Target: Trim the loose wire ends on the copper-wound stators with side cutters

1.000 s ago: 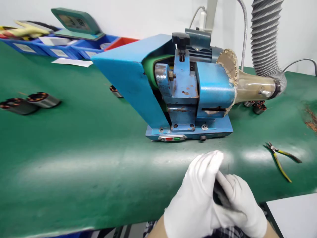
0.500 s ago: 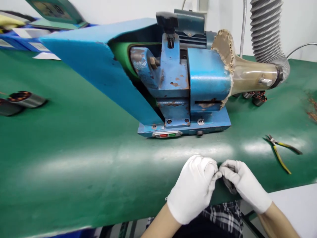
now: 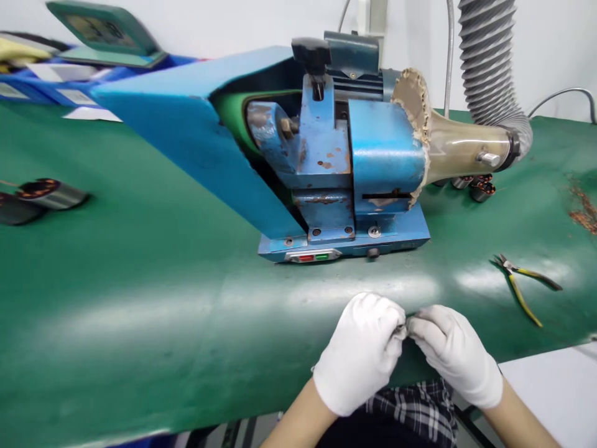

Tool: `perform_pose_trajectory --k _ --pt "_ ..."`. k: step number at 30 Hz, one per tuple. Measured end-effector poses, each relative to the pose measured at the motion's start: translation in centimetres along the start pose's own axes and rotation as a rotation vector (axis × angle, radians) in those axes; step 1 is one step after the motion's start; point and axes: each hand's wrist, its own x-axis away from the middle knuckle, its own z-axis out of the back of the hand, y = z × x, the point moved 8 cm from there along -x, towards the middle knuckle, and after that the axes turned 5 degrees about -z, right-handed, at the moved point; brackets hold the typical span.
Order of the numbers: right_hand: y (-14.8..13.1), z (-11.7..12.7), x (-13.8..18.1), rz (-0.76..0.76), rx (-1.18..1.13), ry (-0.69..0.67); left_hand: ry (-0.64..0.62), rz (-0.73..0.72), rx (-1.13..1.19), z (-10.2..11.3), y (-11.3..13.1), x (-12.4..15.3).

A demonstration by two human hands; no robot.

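Note:
Both my hands wear white gloves and meet fingertip to fingertip above the near edge of the green bench (image 3: 196,348). My left hand (image 3: 366,348) is curled closed, its thumb and fingers pinched together. Opposite it, my right hand (image 3: 452,351) has its fingers bent and pressed together, the tips touching or nearly touching the left ones. Whatever lies between the fingertips is too small or too hidden to make out. Beyond the hands stands a blue belt grinding machine (image 3: 326,168) with a red and a green button. Yellow-handled cutting pliers (image 3: 525,280) lie spread to the right.
A ribbed grey hose (image 3: 489,68) joins a clear funnel (image 3: 459,146) on the machine. Motor stators with copper windings stand at left (image 3: 58,193) and behind the funnel (image 3: 482,190). Copper scraps (image 3: 583,211) lie far right. Blue bins and a green-framed clock (image 3: 102,31) are back left.
The view has shifted slightly. My right hand's fingers have closed in more, and its thumb is now less visible. The hands stay together at the fingertips.

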Motion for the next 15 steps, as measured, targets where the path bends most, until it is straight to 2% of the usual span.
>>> perform_pose_trajectory --k 4,8,12,15 --pt "0.9 -1.0 -0.1 -0.060 -0.013 0.007 0.007 0.092 0.032 0.9 -1.7 0.8" --pt "0.9 -0.8 -0.5 -0.096 -0.034 0.002 0.055 0.117 -0.027 0.6 -2.9 1.4" --pt "0.2 0.9 -1.2 -0.227 -0.223 0.037 0.208 0.149 0.270 1.1 -2.1 1.5" --pt "0.2 1.8 -1.6 -0.394 -0.414 0.012 0.235 0.113 0.410 2.6 -0.2 1.5"
